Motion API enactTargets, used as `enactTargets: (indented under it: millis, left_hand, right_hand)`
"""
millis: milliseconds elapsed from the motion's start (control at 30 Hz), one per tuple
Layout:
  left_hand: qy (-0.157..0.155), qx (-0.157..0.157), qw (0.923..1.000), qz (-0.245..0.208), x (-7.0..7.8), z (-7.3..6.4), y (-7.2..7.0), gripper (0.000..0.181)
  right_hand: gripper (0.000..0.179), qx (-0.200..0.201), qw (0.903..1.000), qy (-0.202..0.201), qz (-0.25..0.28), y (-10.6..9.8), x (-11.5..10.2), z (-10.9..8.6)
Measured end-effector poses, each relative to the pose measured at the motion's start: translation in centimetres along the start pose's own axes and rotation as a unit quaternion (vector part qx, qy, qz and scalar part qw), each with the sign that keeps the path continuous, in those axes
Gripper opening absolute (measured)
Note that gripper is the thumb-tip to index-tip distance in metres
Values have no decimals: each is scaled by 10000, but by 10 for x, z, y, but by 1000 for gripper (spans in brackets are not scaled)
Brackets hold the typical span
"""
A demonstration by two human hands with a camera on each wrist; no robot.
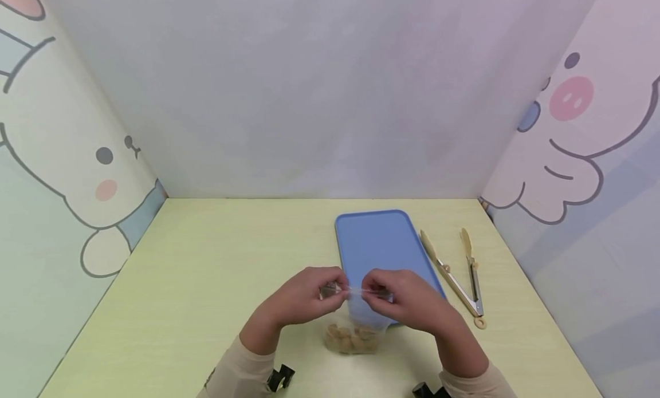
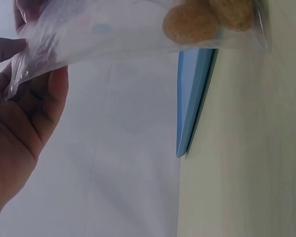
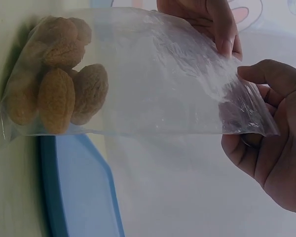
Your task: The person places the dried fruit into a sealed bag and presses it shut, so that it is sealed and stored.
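Observation:
A clear plastic bag (image 1: 365,313) hangs upright with its bottom at the table, and several brown, wrinkled walnuts (image 3: 57,101) lie in its lower end. The left hand (image 1: 309,295) pinches the bag's top edge on the left side. Close beside it, the right hand (image 1: 407,299) pinches the same edge on the right side, thumb against fingers. In the right wrist view, the upper part of the bag is creased between both hands. Whether the bag's mouth is sealed or parted, I cannot tell.
Behind the hands a blue tray (image 1: 378,237) lies on the pale table (image 1: 232,249). To its right rest spread metal tongs (image 1: 459,286) with beige tips. A light grey wall rises at the back, with cartoon-printed panels at both sides.

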State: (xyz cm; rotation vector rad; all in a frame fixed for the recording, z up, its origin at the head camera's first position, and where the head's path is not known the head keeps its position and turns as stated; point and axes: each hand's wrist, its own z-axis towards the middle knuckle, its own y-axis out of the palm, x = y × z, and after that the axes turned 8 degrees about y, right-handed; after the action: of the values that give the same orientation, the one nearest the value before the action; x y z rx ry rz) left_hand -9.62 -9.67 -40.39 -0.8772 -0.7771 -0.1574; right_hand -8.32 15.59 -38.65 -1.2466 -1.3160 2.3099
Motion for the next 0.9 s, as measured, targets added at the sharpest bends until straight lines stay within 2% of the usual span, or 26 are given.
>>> enactTargets:
  millis: [233,500,700,900]
  left_hand:
    - [213,128,9988,428,6,4,3,6]
    - [414,282,9962,717,8,6,7,5]
    - [724,376,9926,900,8,6,7,4]
    - [838,438,9877,1246,6,4,5,4]
  right_hand:
    - [4,4,9999,125,-45,3,-5,2]
    - [4,247,9993,-222,-190,7,-6,4]
    - [5,364,9973,-552,-318,7,-5,4]
    - [4,329,9970,-421,-568,4,-7,4]
